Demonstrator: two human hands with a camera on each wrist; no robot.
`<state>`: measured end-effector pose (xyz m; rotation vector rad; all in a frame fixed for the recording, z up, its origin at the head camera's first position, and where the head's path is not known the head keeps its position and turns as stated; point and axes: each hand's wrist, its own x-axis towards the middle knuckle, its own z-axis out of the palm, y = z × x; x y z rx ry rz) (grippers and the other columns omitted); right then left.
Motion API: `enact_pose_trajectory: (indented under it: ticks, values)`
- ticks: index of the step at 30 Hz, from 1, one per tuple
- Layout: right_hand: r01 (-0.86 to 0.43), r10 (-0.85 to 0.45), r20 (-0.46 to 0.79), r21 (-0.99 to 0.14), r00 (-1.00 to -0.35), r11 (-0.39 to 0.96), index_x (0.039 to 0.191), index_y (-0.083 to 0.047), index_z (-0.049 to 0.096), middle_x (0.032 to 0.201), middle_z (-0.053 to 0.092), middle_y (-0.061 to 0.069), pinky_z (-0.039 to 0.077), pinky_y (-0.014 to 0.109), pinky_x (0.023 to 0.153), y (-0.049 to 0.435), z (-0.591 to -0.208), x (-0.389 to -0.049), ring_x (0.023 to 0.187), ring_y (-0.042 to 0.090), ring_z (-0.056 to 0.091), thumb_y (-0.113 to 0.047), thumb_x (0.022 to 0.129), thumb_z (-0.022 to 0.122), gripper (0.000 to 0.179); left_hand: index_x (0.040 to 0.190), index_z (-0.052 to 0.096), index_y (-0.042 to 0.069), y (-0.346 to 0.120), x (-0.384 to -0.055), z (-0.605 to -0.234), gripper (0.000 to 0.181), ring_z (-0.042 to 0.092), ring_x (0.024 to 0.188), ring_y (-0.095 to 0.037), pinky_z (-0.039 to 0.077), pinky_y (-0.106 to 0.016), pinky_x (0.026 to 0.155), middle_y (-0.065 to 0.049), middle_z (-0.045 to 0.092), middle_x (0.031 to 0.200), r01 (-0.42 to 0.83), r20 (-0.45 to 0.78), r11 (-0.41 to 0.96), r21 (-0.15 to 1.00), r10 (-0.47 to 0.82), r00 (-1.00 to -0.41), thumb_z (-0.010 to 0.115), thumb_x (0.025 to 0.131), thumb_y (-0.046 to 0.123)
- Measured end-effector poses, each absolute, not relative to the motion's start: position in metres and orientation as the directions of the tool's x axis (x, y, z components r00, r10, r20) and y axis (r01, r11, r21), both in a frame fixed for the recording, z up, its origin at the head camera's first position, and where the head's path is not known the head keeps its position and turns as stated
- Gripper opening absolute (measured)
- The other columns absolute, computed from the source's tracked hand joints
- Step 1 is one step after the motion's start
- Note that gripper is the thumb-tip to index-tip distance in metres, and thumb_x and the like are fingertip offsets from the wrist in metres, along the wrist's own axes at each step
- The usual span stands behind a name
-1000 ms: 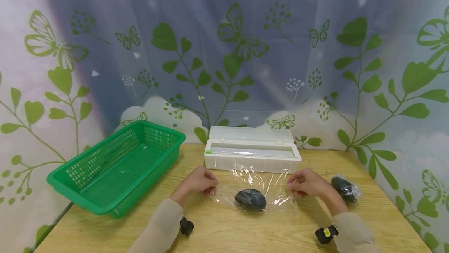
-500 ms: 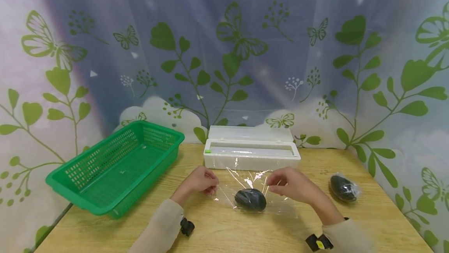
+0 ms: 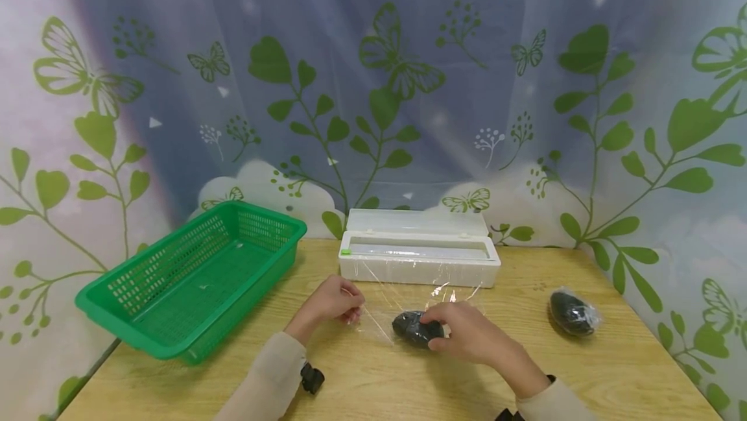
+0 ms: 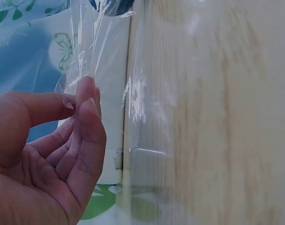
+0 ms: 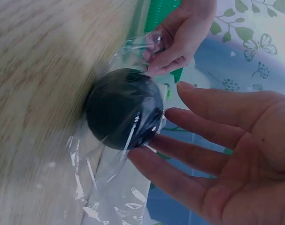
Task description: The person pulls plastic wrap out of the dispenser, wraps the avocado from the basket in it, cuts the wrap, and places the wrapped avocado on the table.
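A dark egg-shaped object lies on the table under a sheet of clear plastic wrap. My left hand pinches the left edge of the sheet between thumb and fingers; the left wrist view shows the wrap stretching away from the fingertips. From the right, my right hand reaches over the object. In the right wrist view its spread fingers touch the film-covered dark object, with the thumb standing apart from it. The wrap's right part hangs loose and wrinkled.
Behind the sheet stands a white wrap dispenser box with its lid raised. A green plastic basket takes up the left of the table. Another dark oval object in film lies at the right.
My right hand has let go of the wrap's right edge and moved left onto the dark object, bringing film over it. The left hand has stayed in place.
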<state>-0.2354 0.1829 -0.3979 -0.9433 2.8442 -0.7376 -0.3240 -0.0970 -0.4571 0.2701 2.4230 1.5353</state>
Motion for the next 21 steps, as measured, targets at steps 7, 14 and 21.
enact_pose_trajectory:
  ticks: [7, 14, 21]
  values:
    - [-0.434, -0.534, 0.034, -0.627, -0.845, 0.647, 0.129, 0.000, 0.067, 0.134, 0.066, 0.022, 0.064, 0.038, 0.081, 0.187, -0.405, -0.248, 0.115, 0.042, 0.066, 0.002, 0.080, 0.081, 0.052, 0.099, 0.071, -0.009, -0.098, -0.325, -0.457, 0.016, 0.061, 0.056, -0.010, 0.054, -0.021, 0.052, -0.006, 0.069, 0.069, 0.023, -0.127, 0.452, 0.892, 0.299, -0.946, 0.063, 0.100, 0.005]
    - [-0.466, -0.537, 0.079, -0.613, -0.840, 0.638, 0.126, 0.001, 0.068, 0.133, 0.065, 0.024, 0.065, 0.040, 0.082, 0.190, -0.415, -0.257, 0.115, 0.045, 0.064, 0.008, 0.073, 0.084, 0.055, 0.100, 0.070, -0.004, -0.099, -0.326, -0.457, 0.010, 0.060, 0.059, -0.012, 0.052, -0.021, 0.055, -0.006, 0.069, 0.071, 0.071, -0.105, 0.489, 0.869, 0.323, -0.940, 0.067, 0.095, 0.004]
    - [-0.451, -0.550, 0.066, -0.657, -0.833, 0.604, 0.131, 0.002, 0.065, 0.135, 0.062, 0.027, 0.065, 0.036, 0.081, 0.195, -0.422, -0.264, 0.111, 0.043, 0.067, 0.010, 0.075, 0.081, 0.059, 0.107, 0.074, 0.001, -0.102, -0.326, -0.449, 0.015, 0.066, 0.094, -0.021, 0.059, -0.035, 0.080, -0.011, 0.072, 0.102, 0.154, 0.014, 0.559, 0.815, 0.247, -0.969, 0.070, 0.093, 0.005]
